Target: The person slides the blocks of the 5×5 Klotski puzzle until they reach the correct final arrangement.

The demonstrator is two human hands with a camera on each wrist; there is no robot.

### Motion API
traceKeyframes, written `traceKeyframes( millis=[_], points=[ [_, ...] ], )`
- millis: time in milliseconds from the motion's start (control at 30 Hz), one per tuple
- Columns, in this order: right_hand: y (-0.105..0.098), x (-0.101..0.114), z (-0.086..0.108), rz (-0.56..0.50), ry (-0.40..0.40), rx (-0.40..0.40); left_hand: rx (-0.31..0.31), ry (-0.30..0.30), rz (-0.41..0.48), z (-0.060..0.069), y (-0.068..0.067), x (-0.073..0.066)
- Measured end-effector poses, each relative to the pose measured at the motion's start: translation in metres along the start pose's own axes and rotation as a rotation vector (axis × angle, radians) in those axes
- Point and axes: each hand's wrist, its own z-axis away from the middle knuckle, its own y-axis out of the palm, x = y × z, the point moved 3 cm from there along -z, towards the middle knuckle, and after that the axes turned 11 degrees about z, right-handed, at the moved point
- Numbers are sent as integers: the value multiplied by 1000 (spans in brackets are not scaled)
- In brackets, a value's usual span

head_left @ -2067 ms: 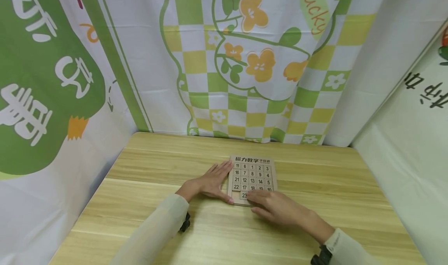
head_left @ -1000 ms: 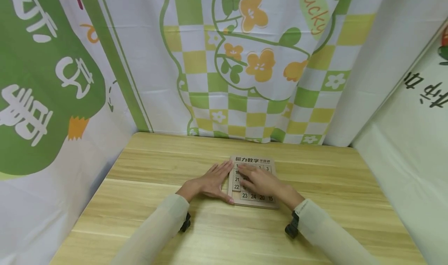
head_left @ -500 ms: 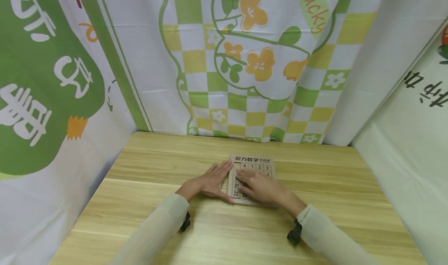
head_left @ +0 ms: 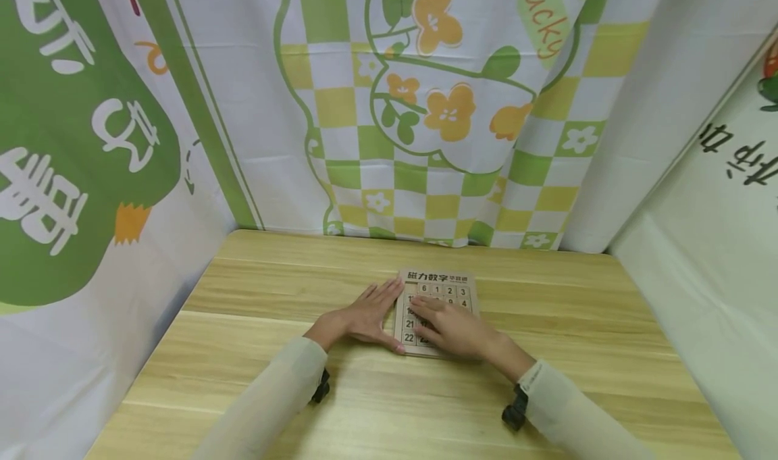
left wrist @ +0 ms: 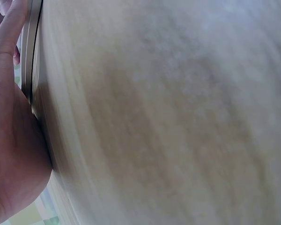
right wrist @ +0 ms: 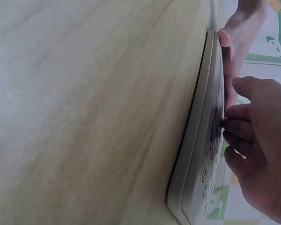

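A wooden sliding number puzzle (head_left: 473, 286) lies flat on the table, printed with characters along its top. In the head view its top-left slot is bare, and the 22 tile (head_left: 409, 338) sits in the bottom-left corner. My left hand (head_left: 367, 316) rests along the puzzle's left side, fingers straight at the upper edge and thumb at the lower-left corner. Over the board, my right hand (head_left: 454, 325) touches the tiles with its fingertips near the left columns. It hides much of the middle and lower right. In the right wrist view its fingers (right wrist: 239, 129) are slightly bent, with nothing gripped.
The wood-grained table (head_left: 255, 277) surrounds the puzzle. A patterned white and green curtain (head_left: 450, 142) hangs behind the back edge, with more printed cloth (head_left: 79, 176) at the left. A black device (head_left: 515, 409) is strapped at the right wrist.
My right hand has moved from the bottom row up to the left columns. The left column of tiles has slid down, so the gap went from bottom-left to top-left. My left hand stays put.
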Motion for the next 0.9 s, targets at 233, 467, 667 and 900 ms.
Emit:
traceKeyframes(
  millis=[233, 467, 667, 900],
  points=[
    [1, -11, 9, -26, 36, -18, -2, 2, 1, 2, -1, -4],
    [-6, -28, 23, -16, 76, -68, -8, 2, 7, 2, -2, -4],
    [-6, -43, 34, 42, 94, -114, -10, 5, 5, 1, -2, -4],
    [-10, -55, 45, 55, 133, -122, -9, 6, -1, 2, -2, -5]
  ],
)
